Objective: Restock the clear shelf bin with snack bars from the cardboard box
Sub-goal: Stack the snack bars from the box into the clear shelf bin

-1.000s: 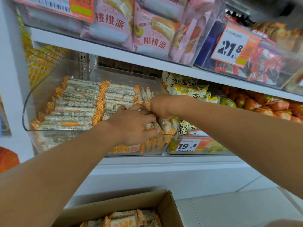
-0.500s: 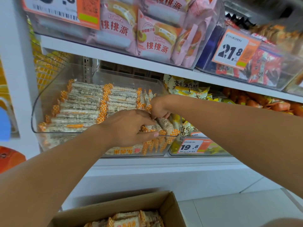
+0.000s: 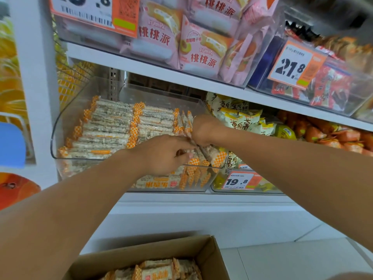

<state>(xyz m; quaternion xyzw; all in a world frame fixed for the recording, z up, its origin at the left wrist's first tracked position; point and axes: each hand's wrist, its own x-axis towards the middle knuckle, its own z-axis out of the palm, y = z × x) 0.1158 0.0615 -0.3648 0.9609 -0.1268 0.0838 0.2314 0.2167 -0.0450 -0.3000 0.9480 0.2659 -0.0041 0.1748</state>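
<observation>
Overhead, a white shelf (image 3: 161, 74) carries a bin of pink pastry packets (image 3: 203, 49) and hangs low over the clear shelf bin (image 3: 66, 122), so the way in is the gap between that shelf's front edge and the bin's curved front lip. Both forearms pass through that gap. Inside the bin, snack bars (image 3: 113, 126) with orange checked ends lie in flat rows across the left and middle, with bare wall above them at the back; at the right front corner more bars stand on end. That corner is where the hands meet: the left hand (image 3: 163, 154) has its fingers curled around a few bars there, thumb pressed to them, and the right hand (image 3: 203, 128) is bent down at the wrist just behind it, fingers tucked among the bars, though whether they clasp one cannot be told. Just right of the bin sits a neighbouring bin of yellow packets (image 3: 240, 118) with a 19.8 price tag (image 3: 238, 180), its wall touching the clear bin's side. A white upright post (image 3: 34, 77) bounds the left. Below, near the bottom edge, the cardboard box (image 3: 210, 257) stands open with more bars showing inside.
</observation>
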